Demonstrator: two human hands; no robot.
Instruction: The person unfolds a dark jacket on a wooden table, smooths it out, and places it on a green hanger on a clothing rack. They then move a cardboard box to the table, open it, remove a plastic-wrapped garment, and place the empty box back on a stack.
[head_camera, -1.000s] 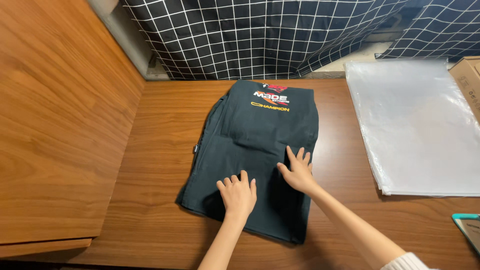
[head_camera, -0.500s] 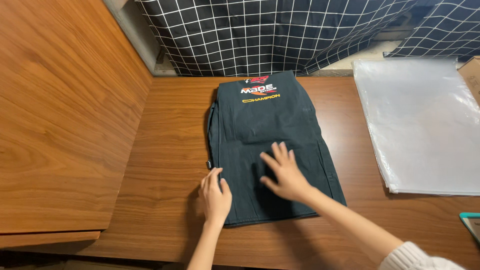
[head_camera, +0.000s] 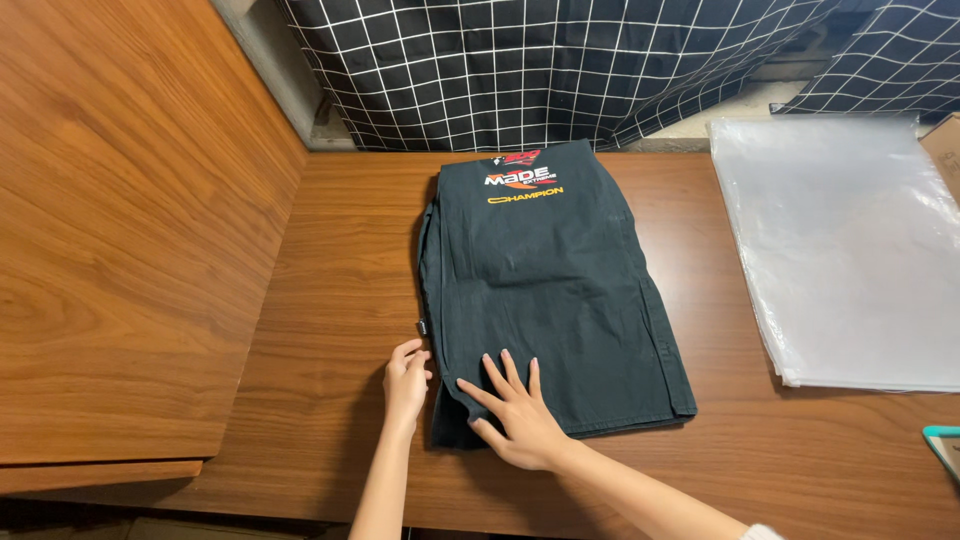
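The dark folded garment (head_camera: 555, 290) is lying flat on the wooden table (head_camera: 330, 300), fold done; right hand (head_camera: 515, 415) is pressing spread-fingered on its near-left corner, left hand (head_camera: 405, 380), open and gripping nothing, is touching the edge.

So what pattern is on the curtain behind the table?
The curtain is black with a white grid, clearest in the head view.

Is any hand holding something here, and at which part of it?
Nothing is gripped. The right hand lies flat on the near left corner of the folded dark garment; the left hand touches its left edge.
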